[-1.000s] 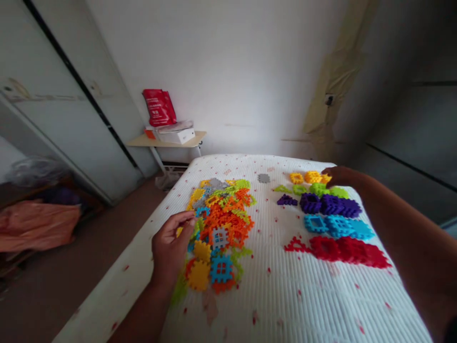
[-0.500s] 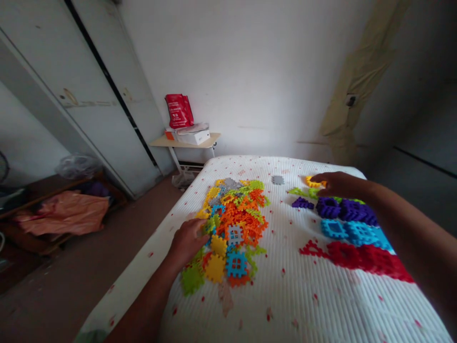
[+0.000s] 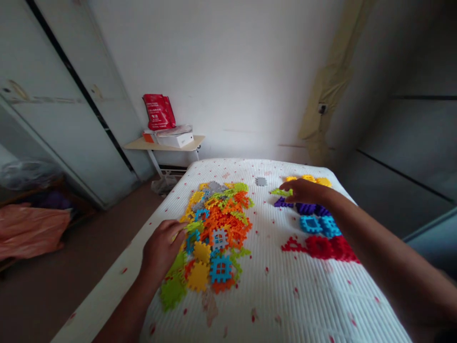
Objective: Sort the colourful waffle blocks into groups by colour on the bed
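Observation:
Interlocking plastic pieces lie in a mixed pile [image 3: 228, 221] on the left part of the bed. At its left edge, my left hand [image 3: 160, 250] is closed with thumb and fingers on a light green piece [image 3: 194, 226]. Farther right, my right hand [image 3: 307, 191] reaches over the row of light green pieces [image 3: 280, 192], fingers curved and apart at its end. I see nothing held there, though its palm side is hidden. Purple pieces [image 3: 283, 202] lie just nearer, partly covered by that hand. Yellow pieces [image 3: 323, 182] lie beyond it.
Blue pieces [image 3: 310, 224] and red pieces [image 3: 317, 247] form rows beneath my right forearm. One grey square piece [image 3: 261, 182] lies alone near the bed's far side. Beyond the bed [image 3: 264, 305], a small table [image 3: 137, 144] carries a red bag [image 3: 159, 112] and a white box [image 3: 176, 139].
My right hand has come from the yellow row to the green row, moving nearer. My left hand stays at the pile's left edge. The view has turned right.

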`<state>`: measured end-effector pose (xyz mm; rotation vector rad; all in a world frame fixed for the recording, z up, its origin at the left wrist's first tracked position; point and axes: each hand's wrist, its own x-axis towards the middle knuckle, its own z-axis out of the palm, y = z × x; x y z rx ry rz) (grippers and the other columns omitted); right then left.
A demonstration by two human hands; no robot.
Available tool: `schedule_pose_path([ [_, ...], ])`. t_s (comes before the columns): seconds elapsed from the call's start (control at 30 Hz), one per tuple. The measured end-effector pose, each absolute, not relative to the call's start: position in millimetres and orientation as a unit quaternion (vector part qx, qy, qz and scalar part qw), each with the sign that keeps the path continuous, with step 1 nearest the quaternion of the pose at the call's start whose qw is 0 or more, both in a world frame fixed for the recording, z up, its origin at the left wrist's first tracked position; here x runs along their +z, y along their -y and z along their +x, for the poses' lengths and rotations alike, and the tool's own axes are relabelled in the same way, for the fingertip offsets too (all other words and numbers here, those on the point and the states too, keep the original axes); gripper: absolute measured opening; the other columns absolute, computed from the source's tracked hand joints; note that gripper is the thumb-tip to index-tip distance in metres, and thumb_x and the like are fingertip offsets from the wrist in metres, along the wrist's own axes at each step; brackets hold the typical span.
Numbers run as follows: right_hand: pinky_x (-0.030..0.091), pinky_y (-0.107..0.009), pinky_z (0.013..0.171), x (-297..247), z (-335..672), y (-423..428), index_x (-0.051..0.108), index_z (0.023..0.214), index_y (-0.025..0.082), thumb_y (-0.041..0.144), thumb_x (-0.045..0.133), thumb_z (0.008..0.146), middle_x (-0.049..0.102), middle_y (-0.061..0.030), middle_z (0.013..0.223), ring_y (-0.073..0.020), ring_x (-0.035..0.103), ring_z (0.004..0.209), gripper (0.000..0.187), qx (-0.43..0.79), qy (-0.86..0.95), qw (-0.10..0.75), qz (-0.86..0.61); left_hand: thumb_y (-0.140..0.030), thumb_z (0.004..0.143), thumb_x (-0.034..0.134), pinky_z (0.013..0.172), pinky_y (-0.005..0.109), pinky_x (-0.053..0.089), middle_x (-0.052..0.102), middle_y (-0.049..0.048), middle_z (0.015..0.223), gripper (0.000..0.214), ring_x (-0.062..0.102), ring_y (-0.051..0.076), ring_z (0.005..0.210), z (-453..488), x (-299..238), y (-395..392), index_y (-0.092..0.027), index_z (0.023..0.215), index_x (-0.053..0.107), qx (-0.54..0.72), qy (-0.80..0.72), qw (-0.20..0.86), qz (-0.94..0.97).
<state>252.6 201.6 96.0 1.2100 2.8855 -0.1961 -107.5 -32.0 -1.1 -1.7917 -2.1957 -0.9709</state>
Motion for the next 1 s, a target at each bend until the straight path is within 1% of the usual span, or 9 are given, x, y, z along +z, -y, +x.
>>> schedule_pose_path([
  [0.07, 0.049, -0.035, 0.084, 98, 243, -193, 0.063, 0.115, 0.022, 0.031, 0.067, 0.075, 0.067, -0.0088, 0.108, -0.0250, 0.063, 0.094, 0.042, -0.098, -0.919, 0.012, 0.382, -0.036, 0.080, 0.050, 0.069, 0.025, 0.049, 0.063, 0.0015, 0.084, 0.027, 0.062, 0.015, 0.076, -101, 9, 31, -0.024, 0.089, 0.072, -0.353, 0.710, 0.104, -0.601],
  [0.13, 0.050, -0.030, 0.081, 98, 235, -186, 0.061, 0.116, 0.023, 0.029, 0.066, 0.076, 0.067, -0.0073, 0.109, -0.0211, 0.064, 0.092, 0.041, -0.156, -0.919, -0.003, 0.363, -0.033, 0.081, 0.052, 0.064, 0.022, 0.049, 0.062, 0.0005, 0.081, 0.023, 0.061, 0.013, 0.073, -90, 22, 30, -0.024, 0.089, 0.072, -0.385, 0.664, 0.120, -0.630],
  [0.23, 0.050, -0.026, 0.075, 97, 222, -178, 0.060, 0.116, 0.021, 0.026, 0.064, 0.078, 0.067, -0.0067, 0.107, -0.0162, 0.065, 0.084, 0.038, -0.261, -0.913, -0.043, 0.311, -0.020, 0.081, 0.054, 0.069, 0.021, 0.049, 0.062, 0.0011, 0.084, 0.017, 0.062, 0.011, 0.075, -71, 37, 25, -0.022, 0.086, 0.070, -0.428, 0.575, 0.142, -0.682],
  [0.37, 0.049, -0.025, 0.069, 95, 206, -161, 0.059, 0.116, 0.015, 0.023, 0.067, 0.075, 0.067, -0.0073, 0.101, -0.0119, 0.063, 0.073, 0.043, -0.352, -0.899, -0.083, 0.246, -0.009, 0.078, 0.057, 0.076, 0.022, 0.050, 0.065, 0.0024, 0.088, 0.017, 0.063, 0.011, 0.080, -49, 45, 18, -0.020, 0.086, 0.067, -0.452, 0.504, 0.176, -0.715],
  [0.47, 0.048, -0.025, 0.070, 95, 194, -143, 0.057, 0.119, 0.018, 0.022, 0.072, 0.069, 0.062, -0.0071, 0.110, -0.0106, 0.060, 0.077, 0.052, -0.384, -0.896, -0.126, 0.182, -0.004, 0.077, 0.055, 0.078, 0.022, 0.051, 0.067, 0.0026, 0.089, 0.020, 0.064, 0.011, 0.082, -38, 45, 13, -0.019, 0.085, 0.065, -0.451, 0.481, 0.178, -0.730],
  [0.57, 0.048, -0.025, 0.071, 95, 183, -124, 0.056, 0.121, 0.021, 0.024, 0.076, 0.064, 0.056, -0.0078, 0.120, -0.0125, 0.057, 0.084, 0.060, -0.379, -0.904, -0.152, 0.130, -0.003, 0.076, 0.053, 0.080, 0.023, 0.051, 0.068, 0.0033, 0.090, 0.022, 0.065, 0.012, 0.085, -30, 44, 9, -0.019, 0.085, 0.064, -0.454, 0.472, 0.178, -0.735],
  [0.67, 0.048, -0.028, 0.074, 93, 174, -108, 0.055, 0.121, 0.020, 0.029, 0.079, 0.062, 0.057, -0.0090, 0.118, -0.0150, 0.055, 0.086, 0.065, -0.355, -0.914, -0.164, 0.110, -0.002, 0.075, 0.055, 0.081, 0.024, 0.052, 0.068, 0.0037, 0.090, 0.022, 0.065, 0.012, 0.085, -24, 41, 6, -0.019, 0.086, 0.064, -0.458, 0.464, 0.194, -0.733],
  [0.83, 0.044, -0.035, 0.087, 85, 168, -94, 0.056, 0.119, 0.014, 0.026, 0.078, 0.063, 0.058, -0.0125, 0.113, -0.0223, 0.054, 0.102, 0.062, -0.281, -0.934, -0.189, 0.110, -0.003, 0.075, 0.056, 0.080, 0.024, 0.053, 0.067, 0.0037, 0.090, 0.022, 0.065, 0.012, 0.084, -19, 37, 3, -0.020, 0.087, 0.064, -0.470, 0.449, 0.211, -0.730],
  [1.0, 0.045, -0.032, 0.087, 79, 166, -87, 0.056, 0.120, 0.017, 0.024, 0.077, 0.064, 0.060, -0.0100, 0.110, -0.0210, 0.055, 0.101, 0.060, -0.246, -0.947, -0.178, 0.109, -0.001, 0.074, 0.059, 0.081, 0.024, 0.052, 0.065, 0.0041, 0.091, 0.025, 0.064, 0.012, 0.085, -16, 30, -2, -0.019, 0.090, 0.063, -0.459, 0.432, 0.232, -0.740],
])
